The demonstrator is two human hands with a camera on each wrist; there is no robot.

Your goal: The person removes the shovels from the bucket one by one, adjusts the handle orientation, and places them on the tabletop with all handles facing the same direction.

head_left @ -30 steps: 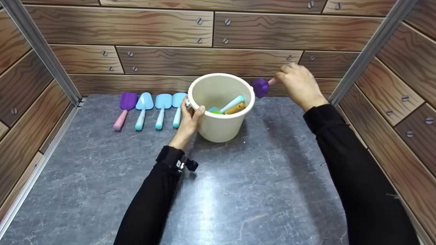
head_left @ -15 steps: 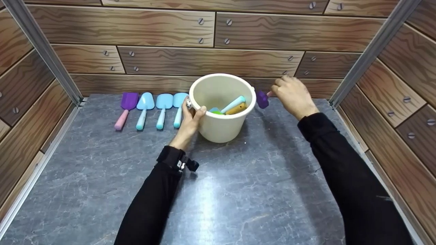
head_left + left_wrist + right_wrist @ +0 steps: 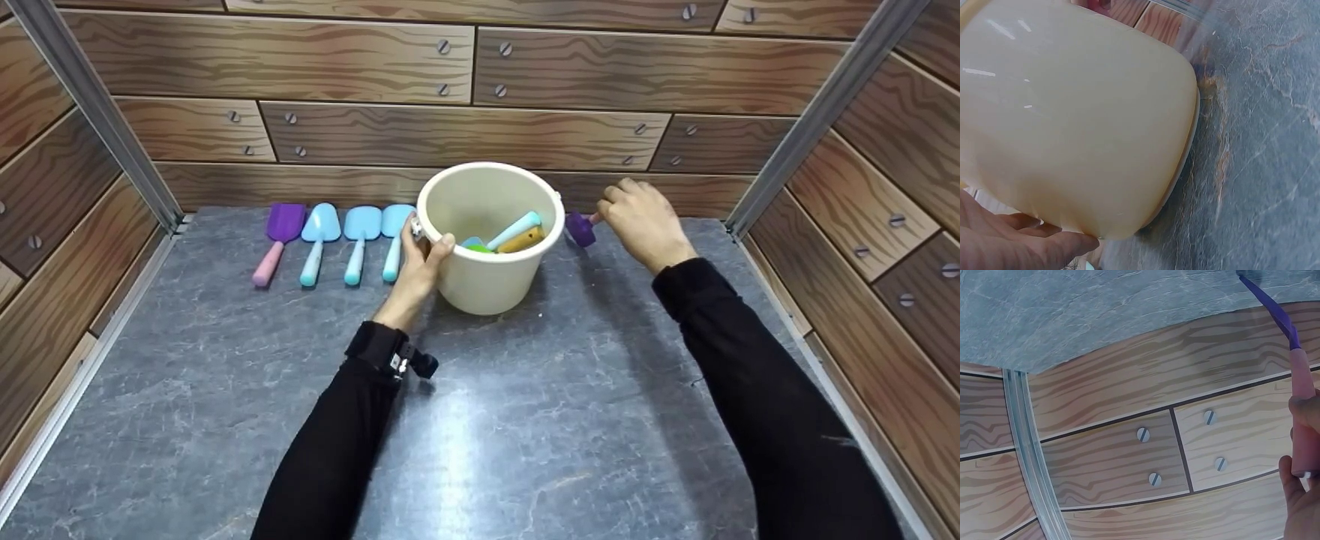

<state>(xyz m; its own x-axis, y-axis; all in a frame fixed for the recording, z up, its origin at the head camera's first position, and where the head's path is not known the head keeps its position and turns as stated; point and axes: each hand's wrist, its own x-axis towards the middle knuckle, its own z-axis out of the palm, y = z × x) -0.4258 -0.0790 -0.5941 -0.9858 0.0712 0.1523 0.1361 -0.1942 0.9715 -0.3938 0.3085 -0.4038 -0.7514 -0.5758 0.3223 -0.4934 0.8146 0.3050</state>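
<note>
Grip (image 3: 643,226), right: pinching scoop (image 3: 582,229) by pink handle (image 3: 1301,374). Scoop tilted, long axis running down-left from that grip, blade (image 3: 1275,312) near worktop (image 3: 585,420); can't tell if touching. Bucket (image 3: 489,283) lies just left of blade. Left grip (image 3: 417,271) holds bucket's left rim; four other scoops (image 3: 363,223) further left.

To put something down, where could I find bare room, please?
Between the left sleeve and right sleeve, before the bucket, and between the left wall and left sleeve, before the shovels. Crowded: beside the bucket, with left hand and right hand.
</note>
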